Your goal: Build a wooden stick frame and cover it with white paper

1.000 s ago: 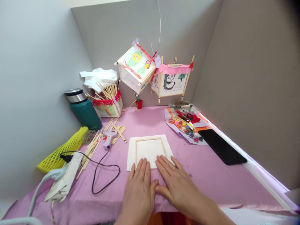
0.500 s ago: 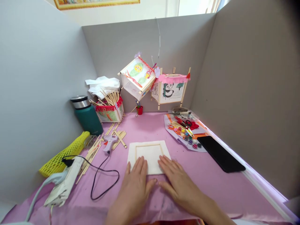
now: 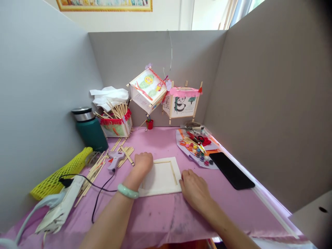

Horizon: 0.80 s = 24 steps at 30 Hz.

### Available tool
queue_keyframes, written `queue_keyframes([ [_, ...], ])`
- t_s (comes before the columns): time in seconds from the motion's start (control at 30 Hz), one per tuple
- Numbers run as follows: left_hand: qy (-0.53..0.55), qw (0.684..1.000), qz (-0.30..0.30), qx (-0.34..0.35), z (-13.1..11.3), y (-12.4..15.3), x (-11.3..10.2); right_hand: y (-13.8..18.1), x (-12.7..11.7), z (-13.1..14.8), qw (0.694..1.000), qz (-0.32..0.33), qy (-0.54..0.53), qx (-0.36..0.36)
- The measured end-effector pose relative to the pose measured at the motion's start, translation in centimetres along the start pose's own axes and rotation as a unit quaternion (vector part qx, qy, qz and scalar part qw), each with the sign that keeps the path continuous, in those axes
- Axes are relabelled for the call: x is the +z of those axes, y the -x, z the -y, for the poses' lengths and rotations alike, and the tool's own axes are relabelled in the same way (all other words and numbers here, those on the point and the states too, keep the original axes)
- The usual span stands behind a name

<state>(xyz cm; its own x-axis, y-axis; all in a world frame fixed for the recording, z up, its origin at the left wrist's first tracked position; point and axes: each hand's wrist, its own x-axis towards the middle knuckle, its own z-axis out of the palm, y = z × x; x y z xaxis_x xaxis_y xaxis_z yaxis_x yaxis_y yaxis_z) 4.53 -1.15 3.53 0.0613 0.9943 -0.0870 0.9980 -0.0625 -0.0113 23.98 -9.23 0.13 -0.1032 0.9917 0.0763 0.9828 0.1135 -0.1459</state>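
while the left hand (image 3: 142, 164) sits curled over the top left part of a white paper sheet (image 3: 162, 185), its fingers fold out of sight, so i cannot tell whether it pinches the paper or only presses on it. a jade bangle (image 3: 128, 191) rings that wrist. the right hand (image 3: 194, 188) lies loosely cupped, fingertips at the sheet's right edge, holding nothing that shows. the sheet lies flat on a pink table cover (image 3: 155, 224), with a square frame of wooden sticks (image 3: 173, 173) on it. just left of the left hand are a hot glue gun (image 3: 114, 159) and scattered loose sticks (image 3: 126, 155), its black cord trailing toward a white power strip (image 3: 61, 207). a yellow foam net (image 3: 61, 180) and a green thermos (image 3: 89, 128) stand further left, beside a paper lantern box (image 3: 115, 127) filled with sticks. two painted paper lanterns (image 3: 147, 90) hang above the far edge. to the right lie a craft sheet with paint pans (image 3: 198, 152), red-handled scissors (image 3: 198, 139) and a black tablet (image 3: 230, 170)
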Motion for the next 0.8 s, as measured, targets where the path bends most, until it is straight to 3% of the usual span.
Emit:
queue_keyframes([
  [0.27, 0.079, 0.997, -0.009, -0.011, 1.5, -0.4, -0.7, 0.1, 0.2, 0.0, 0.999, -0.01, -0.036, -0.016],
  [0.47, 0.212, 0.972, -0.103, 0.005, 2.9, 0.8, -2.6, -1.4, -1.6, -2.1, 0.973, -0.101, -0.206, 0.034],
  [0.63, 0.31, 0.939, -0.152, -0.002, 2.8, 4.3, -2.4, -4.7, -5.2, -3.5, 0.951, -0.189, -0.244, -0.009],
  [0.8, 0.377, 0.915, -0.141, -0.034, 2.0, 9.1, 0.4, -8.2, -6.4, -2.4, 0.968, -0.139, -0.192, -0.085],
])
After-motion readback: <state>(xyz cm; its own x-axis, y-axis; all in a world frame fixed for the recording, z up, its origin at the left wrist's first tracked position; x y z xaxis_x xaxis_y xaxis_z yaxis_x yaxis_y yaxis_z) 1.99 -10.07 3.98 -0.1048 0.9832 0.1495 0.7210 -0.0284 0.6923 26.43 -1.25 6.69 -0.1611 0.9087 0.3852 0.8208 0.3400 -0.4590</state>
